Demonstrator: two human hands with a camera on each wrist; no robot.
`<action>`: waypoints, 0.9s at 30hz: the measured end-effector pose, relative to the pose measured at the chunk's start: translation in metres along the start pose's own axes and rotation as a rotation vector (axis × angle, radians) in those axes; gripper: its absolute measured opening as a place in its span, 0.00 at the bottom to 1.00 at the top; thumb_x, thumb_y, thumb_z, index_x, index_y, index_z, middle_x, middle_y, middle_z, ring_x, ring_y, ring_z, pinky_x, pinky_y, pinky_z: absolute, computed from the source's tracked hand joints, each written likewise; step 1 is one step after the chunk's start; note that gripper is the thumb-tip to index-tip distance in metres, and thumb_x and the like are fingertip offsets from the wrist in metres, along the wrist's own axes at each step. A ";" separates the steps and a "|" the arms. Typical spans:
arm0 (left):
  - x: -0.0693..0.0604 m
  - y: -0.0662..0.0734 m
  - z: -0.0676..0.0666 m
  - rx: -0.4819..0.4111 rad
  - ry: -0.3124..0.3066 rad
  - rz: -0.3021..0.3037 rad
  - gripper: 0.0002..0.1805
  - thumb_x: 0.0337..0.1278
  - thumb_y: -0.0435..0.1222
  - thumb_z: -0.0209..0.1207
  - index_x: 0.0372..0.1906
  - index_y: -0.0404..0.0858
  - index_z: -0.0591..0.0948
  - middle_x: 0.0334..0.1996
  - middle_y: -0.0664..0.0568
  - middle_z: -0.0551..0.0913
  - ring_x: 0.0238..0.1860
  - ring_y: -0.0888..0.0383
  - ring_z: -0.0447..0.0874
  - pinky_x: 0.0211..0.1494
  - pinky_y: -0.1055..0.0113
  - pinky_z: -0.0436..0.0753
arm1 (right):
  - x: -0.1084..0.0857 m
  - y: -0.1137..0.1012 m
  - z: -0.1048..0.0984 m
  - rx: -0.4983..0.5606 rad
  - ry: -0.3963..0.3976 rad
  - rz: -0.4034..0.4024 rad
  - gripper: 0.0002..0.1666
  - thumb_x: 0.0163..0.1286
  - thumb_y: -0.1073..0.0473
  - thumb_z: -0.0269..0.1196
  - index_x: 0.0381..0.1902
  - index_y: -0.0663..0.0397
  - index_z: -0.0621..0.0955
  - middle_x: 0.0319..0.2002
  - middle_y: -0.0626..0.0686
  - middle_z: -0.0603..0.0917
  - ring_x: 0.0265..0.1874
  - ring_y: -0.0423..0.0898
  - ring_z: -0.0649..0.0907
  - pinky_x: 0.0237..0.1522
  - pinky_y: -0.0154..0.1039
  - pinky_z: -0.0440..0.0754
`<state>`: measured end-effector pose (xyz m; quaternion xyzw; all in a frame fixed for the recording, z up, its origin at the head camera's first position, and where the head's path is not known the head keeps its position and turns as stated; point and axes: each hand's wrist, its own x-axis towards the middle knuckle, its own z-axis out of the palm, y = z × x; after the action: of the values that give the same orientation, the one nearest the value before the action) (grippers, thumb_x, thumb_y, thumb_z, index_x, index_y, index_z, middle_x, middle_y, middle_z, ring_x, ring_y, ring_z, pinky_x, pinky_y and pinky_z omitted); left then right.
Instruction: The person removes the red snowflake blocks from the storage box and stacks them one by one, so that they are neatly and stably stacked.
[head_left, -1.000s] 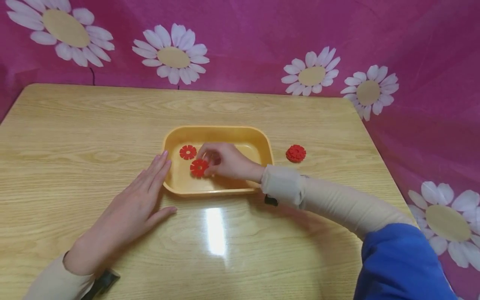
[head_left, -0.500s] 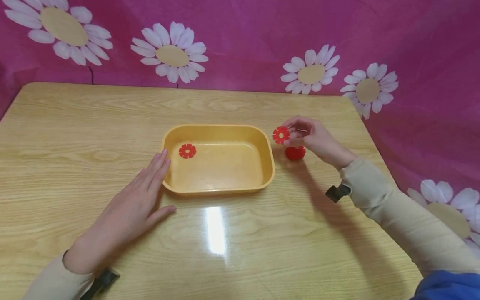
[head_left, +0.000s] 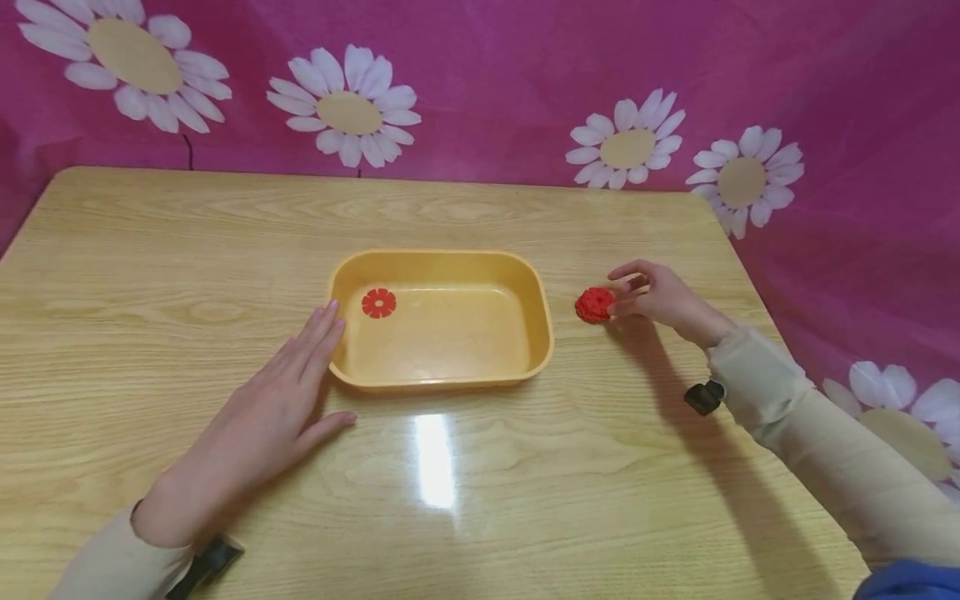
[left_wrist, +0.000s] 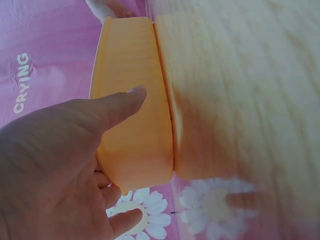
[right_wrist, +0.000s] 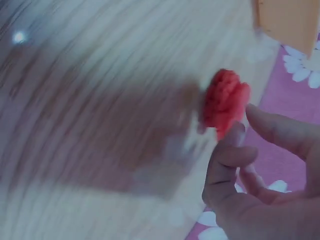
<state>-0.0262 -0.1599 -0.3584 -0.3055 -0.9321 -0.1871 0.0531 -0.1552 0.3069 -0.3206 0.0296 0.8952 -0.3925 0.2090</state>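
A red flower-shaped notched disc (head_left: pixel 378 303) lies in the left part of the yellow plastic tray (head_left: pixel 442 382). My left hand (head_left: pixel 258 417) rests with straight fingers against the tray's left end; in the left wrist view its thumb (left_wrist: pixel 125 104) lies along the tray's outer wall. Right of the tray, a small stack of red discs (head_left: pixel 594 306) sits on the table. Beside that stack is my right hand (head_left: pixel 671 302), fingers loosely bent and parted. In the right wrist view its fingertips (right_wrist: pixel 252 111) are at the stack's edge with no disc between them.
The wood-grain table (head_left: pixel 225 225) ends at the back and right before a pink cloth (head_left: pixel 487 83) printed with white daisies. The right forearm's shadow falls across the table's right side.
My right hand took one disc out of the tray, carried it right and let it go on the stack, then drew slightly back. The left hand has stayed at the tray.
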 end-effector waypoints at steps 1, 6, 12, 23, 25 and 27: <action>0.000 0.000 0.000 0.001 0.000 0.002 0.56 0.56 0.49 0.67 0.77 0.30 0.45 0.78 0.41 0.39 0.77 0.45 0.42 0.76 0.50 0.52 | -0.001 -0.001 -0.001 0.000 0.011 -0.004 0.31 0.67 0.67 0.62 0.66 0.65 0.66 0.52 0.64 0.69 0.44 0.51 0.75 0.42 0.35 0.83; 0.000 0.001 -0.001 -0.003 -0.002 -0.001 0.56 0.56 0.49 0.67 0.77 0.30 0.45 0.78 0.42 0.39 0.77 0.46 0.41 0.77 0.51 0.51 | -0.005 -0.017 0.003 0.007 0.074 -0.084 0.29 0.68 0.64 0.64 0.65 0.64 0.69 0.48 0.61 0.71 0.40 0.47 0.74 0.32 0.35 0.80; 0.001 0.000 -0.001 0.002 0.004 0.003 0.56 0.56 0.49 0.67 0.77 0.30 0.45 0.78 0.42 0.39 0.77 0.46 0.41 0.76 0.50 0.53 | -0.003 -0.050 0.026 0.052 0.039 -0.202 0.23 0.68 0.68 0.61 0.60 0.66 0.72 0.43 0.59 0.74 0.36 0.49 0.79 0.31 0.31 0.80; 0.001 0.000 0.000 0.006 0.019 0.010 0.57 0.54 0.49 0.68 0.77 0.30 0.46 0.78 0.42 0.40 0.77 0.46 0.42 0.76 0.49 0.54 | 0.015 -0.124 0.100 0.146 -0.067 -0.428 0.16 0.64 0.76 0.62 0.50 0.72 0.78 0.42 0.66 0.80 0.35 0.46 0.78 0.38 0.30 0.78; 0.002 0.000 0.000 0.005 0.020 0.009 0.57 0.54 0.49 0.68 0.77 0.30 0.46 0.78 0.42 0.40 0.77 0.46 0.42 0.75 0.48 0.55 | 0.019 -0.134 0.114 0.171 -0.088 -0.438 0.15 0.64 0.75 0.63 0.50 0.73 0.78 0.44 0.68 0.81 0.37 0.48 0.79 0.41 0.31 0.78; 0.002 0.000 0.000 0.005 0.019 0.007 0.57 0.54 0.49 0.68 0.77 0.30 0.46 0.78 0.42 0.40 0.77 0.46 0.42 0.75 0.47 0.56 | 0.022 -0.141 0.128 0.203 -0.110 -0.441 0.15 0.64 0.75 0.63 0.49 0.73 0.78 0.46 0.68 0.81 0.39 0.50 0.81 0.43 0.33 0.79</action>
<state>-0.0277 -0.1590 -0.3584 -0.3069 -0.9310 -0.1872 0.0635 -0.1614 0.1156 -0.3092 -0.1672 0.8232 -0.5176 0.1629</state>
